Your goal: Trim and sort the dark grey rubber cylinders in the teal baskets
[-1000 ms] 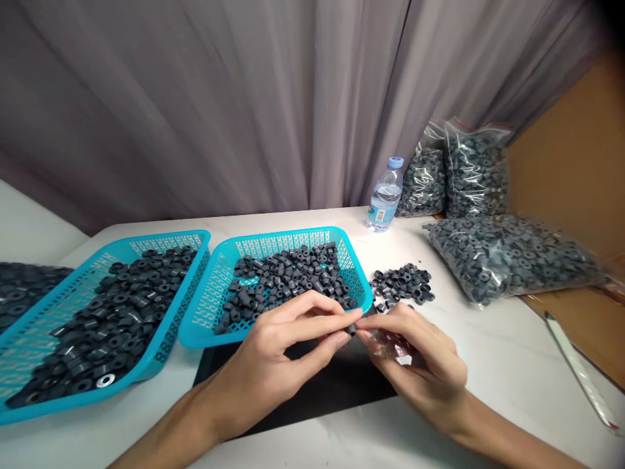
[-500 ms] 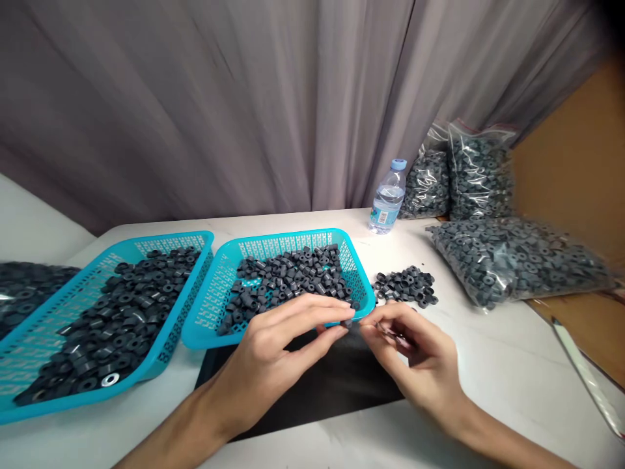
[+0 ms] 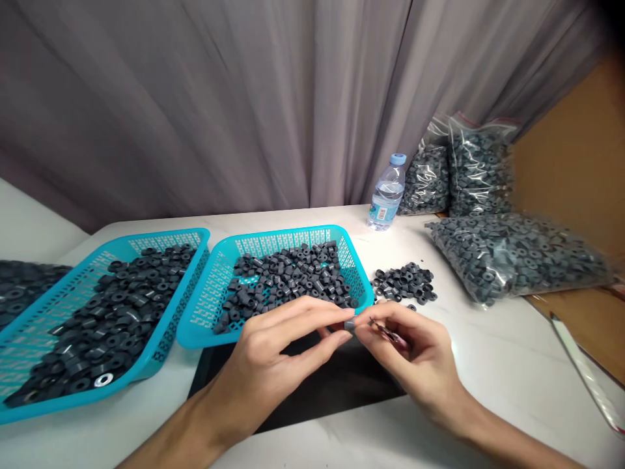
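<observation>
My left hand [image 3: 278, 355] pinches a small dark grey ring-shaped part [image 3: 348, 325] between thumb and fingertips, just in front of the middle turquoise basket [image 3: 288, 242]. My right hand [image 3: 413, 355] meets it from the right, its fingers closed on a small thin metal piece [image 3: 383, 331] that touches the part. Both hands hover over a black mat [image 3: 322, 384]. The basket holds many of the same grey parts [image 3: 288, 277]. A small loose heap of parts [image 3: 404, 284] lies on the white table just beyond my right hand.
A second turquoise basket [image 3: 63, 299] of wider grey rings sits at the left, with more parts at the far left edge. A water bottle [image 3: 388, 193] and several clear bags of parts [image 3: 512, 254] stand at the back right. A long thin tool [image 3: 583, 371] lies at the right.
The hands stayed pinched together over the mat, shifting only slightly; the view wobbled a little.
</observation>
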A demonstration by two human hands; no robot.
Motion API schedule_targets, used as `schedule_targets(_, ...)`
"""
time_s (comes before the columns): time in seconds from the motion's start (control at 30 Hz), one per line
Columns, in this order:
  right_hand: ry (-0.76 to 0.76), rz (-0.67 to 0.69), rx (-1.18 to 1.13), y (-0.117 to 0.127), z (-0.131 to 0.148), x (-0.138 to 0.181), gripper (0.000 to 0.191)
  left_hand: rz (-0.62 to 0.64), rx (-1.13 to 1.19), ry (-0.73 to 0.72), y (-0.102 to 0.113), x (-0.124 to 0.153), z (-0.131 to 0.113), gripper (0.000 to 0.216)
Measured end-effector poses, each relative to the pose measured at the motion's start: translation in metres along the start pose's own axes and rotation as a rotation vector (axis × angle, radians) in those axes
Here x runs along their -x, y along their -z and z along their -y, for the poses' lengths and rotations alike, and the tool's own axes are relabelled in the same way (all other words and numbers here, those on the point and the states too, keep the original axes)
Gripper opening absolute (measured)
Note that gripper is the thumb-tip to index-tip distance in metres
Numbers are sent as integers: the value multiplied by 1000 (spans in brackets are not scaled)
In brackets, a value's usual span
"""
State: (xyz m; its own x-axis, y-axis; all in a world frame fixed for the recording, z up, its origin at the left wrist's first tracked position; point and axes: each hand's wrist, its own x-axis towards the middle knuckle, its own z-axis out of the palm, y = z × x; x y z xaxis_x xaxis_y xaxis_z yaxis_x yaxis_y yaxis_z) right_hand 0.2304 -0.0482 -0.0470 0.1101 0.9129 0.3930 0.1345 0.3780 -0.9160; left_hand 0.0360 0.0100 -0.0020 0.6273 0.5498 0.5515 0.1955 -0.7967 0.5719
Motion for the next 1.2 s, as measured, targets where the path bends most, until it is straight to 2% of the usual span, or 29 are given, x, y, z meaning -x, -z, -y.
schedule_targets(0.13,-23,15,-11,1,-1,1,11,-17,-27,-6,-1,1,2,32)
schedule_targets(0.3,-109,43,-24,2,-2,1,14,-52,-81,-85,-2,-1,3,32)
schedule_targets(0.5,-167,28,-69,1,2,0,17,-18,-89,-106,-2,1,3,32)
schedule_targets(1.2,-256,44,-114,5,-2,-3,19,-19,-148,-104,-2,0,5,32)
